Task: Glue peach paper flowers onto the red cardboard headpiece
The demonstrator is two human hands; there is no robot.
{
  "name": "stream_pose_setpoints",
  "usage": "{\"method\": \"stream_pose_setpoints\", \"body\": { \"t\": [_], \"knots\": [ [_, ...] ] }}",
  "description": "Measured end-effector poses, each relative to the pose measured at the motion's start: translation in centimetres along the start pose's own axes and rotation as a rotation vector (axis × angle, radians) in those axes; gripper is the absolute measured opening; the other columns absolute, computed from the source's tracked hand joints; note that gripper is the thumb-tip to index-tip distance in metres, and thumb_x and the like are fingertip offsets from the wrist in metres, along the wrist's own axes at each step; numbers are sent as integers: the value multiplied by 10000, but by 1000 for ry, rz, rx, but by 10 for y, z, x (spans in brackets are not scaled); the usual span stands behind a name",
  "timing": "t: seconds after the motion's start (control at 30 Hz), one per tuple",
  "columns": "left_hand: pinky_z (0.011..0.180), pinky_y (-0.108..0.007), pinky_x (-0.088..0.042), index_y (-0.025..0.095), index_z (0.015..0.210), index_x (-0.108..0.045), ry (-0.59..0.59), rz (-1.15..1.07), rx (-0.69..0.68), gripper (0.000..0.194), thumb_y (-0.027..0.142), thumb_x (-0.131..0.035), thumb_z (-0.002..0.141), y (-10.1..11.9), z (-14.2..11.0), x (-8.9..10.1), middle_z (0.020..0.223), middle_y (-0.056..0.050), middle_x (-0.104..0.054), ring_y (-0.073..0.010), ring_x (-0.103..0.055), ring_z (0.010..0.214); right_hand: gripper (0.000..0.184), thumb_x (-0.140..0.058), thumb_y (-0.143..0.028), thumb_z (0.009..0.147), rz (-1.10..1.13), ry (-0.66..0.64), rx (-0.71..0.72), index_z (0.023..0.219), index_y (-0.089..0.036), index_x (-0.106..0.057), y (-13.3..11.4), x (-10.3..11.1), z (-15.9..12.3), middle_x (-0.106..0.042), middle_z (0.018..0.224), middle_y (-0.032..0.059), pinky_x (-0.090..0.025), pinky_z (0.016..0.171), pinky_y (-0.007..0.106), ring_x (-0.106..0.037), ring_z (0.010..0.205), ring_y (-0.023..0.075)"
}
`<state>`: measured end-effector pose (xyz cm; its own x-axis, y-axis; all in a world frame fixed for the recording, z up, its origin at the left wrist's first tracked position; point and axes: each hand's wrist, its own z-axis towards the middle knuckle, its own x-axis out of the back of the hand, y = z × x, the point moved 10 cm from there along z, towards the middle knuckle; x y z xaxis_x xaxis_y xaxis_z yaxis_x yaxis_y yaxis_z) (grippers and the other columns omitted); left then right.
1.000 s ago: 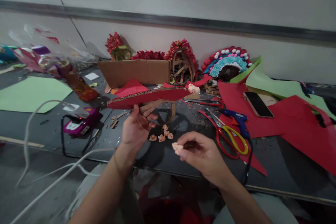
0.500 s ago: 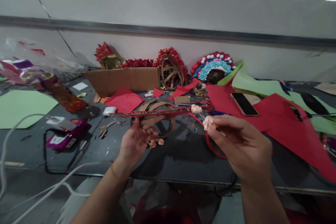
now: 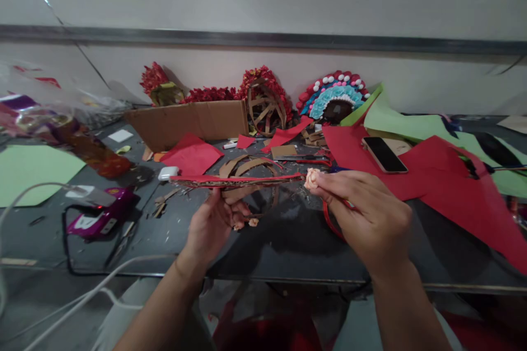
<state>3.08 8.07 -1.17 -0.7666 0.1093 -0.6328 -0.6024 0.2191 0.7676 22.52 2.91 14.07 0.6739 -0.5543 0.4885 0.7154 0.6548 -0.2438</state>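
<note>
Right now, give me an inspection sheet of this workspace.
Surface: dark table, littered with scraps.
Job's things: red cardboard piece held edge-on; small peach paper flower at its right end.
Clutter: phone, red paper sheets, green paper, cardboard box, purple glue gun, loose paper flowers.
Hands: left hand grips the cardboard piece from below; right hand pinches the flower.
Cables: white cable, black cord.
Surroundings: grey wall; flower-covered crafts lean on it.

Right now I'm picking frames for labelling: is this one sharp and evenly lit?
Head view: centre fairly sharp, the pale paper flower in the right hand readable; clear plastic bags at far left smear; straight wall rail bows, wide-angle distortion; soft light, no glare.
</note>
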Motion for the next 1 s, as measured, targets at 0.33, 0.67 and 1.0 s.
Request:
{"method": "stream_pose_setpoints", "body": {
  "t": [0.33,0.67,1.0],
  "knots": [
    [441,-194,-476,118,761,-705,24,22,0,312,369,-529,814,2,-3,1,622,-84,-693,-142,-613,472,209,-668,-93,735,6,-4,-25,899,-223,-667,2,-4,-1,-719,868,-3,-517,755,296,-644,808,146],
    [451,-208,-475,97,800,-726,23,66,6,304,368,-602,738,3,-3,-1,703,-114,-714,-154,-617,529,184,-633,-79,758,131,-49,-27,843,-238,-671,4,-5,2,-714,853,5,-526,752,335,-646,791,153],
    [464,-236,-497,82,782,-719,13,24,3,261,275,-544,783,4,-3,-3,756,-133,-720,-176,-636,560,177,-611,-41,759,154,-52,-14,805,-204,-660,-2,-3,1,-714,814,16,-524,732,311,-636,760,136]
  ]
}}
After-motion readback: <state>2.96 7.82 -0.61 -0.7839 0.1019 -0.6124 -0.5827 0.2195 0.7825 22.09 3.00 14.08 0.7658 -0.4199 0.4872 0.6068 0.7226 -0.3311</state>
